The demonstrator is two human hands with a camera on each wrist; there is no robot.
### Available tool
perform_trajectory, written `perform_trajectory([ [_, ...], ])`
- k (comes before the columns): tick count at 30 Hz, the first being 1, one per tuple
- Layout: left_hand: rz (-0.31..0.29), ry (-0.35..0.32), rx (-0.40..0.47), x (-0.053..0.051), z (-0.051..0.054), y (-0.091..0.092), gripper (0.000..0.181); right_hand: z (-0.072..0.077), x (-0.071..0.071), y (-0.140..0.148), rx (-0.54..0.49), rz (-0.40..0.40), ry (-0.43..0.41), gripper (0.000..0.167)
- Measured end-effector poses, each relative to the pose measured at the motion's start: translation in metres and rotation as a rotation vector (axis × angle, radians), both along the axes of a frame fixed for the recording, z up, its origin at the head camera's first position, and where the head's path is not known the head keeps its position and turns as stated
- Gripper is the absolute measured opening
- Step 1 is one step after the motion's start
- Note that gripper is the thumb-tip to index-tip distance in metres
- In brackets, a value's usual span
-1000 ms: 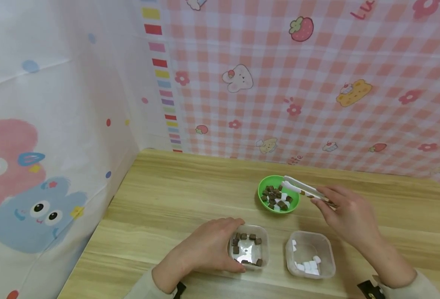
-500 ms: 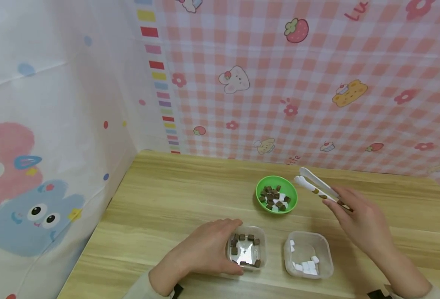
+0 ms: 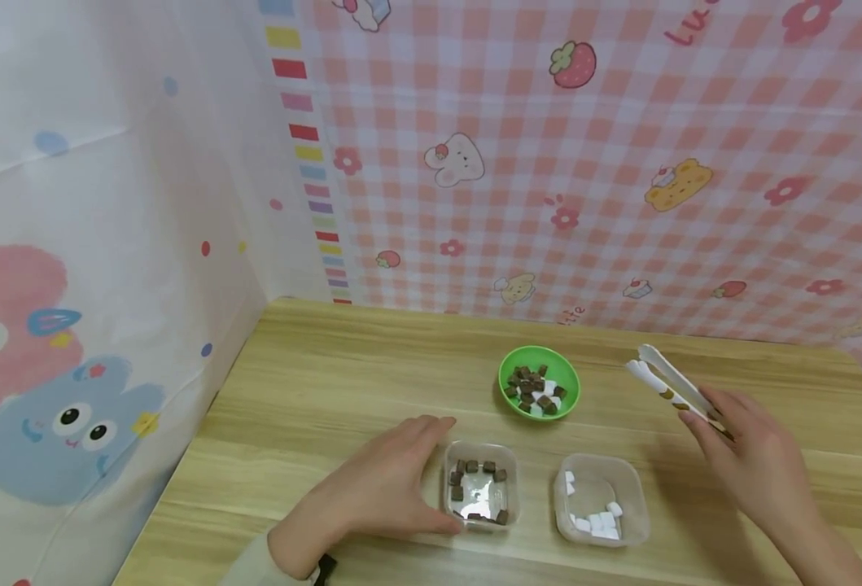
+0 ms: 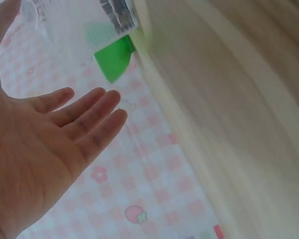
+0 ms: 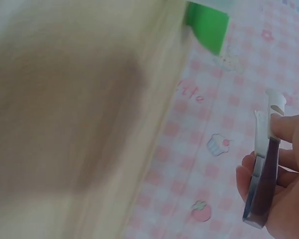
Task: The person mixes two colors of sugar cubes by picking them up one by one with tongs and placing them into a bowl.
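My left hand (image 3: 382, 480) is beside a clear plastic box (image 3: 513, 484) with brown cubes along its inner edges. In the left wrist view its fingers (image 4: 92, 117) are stretched out, apart from the box. My right hand (image 3: 756, 456) grips white tongs (image 3: 668, 387) above the table's right side. Their two tips stand apart with nothing between them. In the right wrist view the thumb lies along the tongs (image 5: 261, 184). A second clear box (image 3: 639, 496), holding several white pieces, is at the right of the first. Behind both, a green bowl (image 3: 566, 374) holds mixed brown and white pieces.
The wooden table (image 3: 313, 374) ends at the back against a pink checked cloth (image 3: 533, 106) with cartoon prints. A white cloth (image 3: 145, 212) with cartoon figures hangs along the left side.
My right hand has moved right with the tongs, away from the green bowl. My left hand has let go of the box with brown cubes and shifted left.
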State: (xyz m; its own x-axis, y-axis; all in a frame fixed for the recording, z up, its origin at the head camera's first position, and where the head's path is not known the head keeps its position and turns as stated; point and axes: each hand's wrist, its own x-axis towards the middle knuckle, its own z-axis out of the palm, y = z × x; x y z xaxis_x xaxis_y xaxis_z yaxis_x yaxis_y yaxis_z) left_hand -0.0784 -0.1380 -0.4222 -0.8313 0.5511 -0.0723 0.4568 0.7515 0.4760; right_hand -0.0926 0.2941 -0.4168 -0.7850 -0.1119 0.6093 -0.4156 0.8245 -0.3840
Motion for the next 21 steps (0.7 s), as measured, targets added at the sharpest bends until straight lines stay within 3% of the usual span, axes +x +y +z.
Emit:
perform_trajectory([
  [4,0.027,0.005,0.025,-0.001,0.003,-0.008,0.120,-0.013,0.003,0.013,0.011,0.028,0.043,0.034],
  [8,0.043,0.028,0.031,-0.002,0.004,-0.014,0.113,-0.024,0.007,0.023,0.054,0.007,0.060,0.043],
  [13,0.064,0.056,0.025,-0.004,0.001,-0.022,0.105,-0.034,0.014,0.034,0.157,-0.030,-0.011,0.040],
  [21,0.092,0.117,-0.003,-0.007,-0.003,-0.028,0.102,-0.043,0.023,0.041,0.232,-0.063,-0.218,0.039],
])
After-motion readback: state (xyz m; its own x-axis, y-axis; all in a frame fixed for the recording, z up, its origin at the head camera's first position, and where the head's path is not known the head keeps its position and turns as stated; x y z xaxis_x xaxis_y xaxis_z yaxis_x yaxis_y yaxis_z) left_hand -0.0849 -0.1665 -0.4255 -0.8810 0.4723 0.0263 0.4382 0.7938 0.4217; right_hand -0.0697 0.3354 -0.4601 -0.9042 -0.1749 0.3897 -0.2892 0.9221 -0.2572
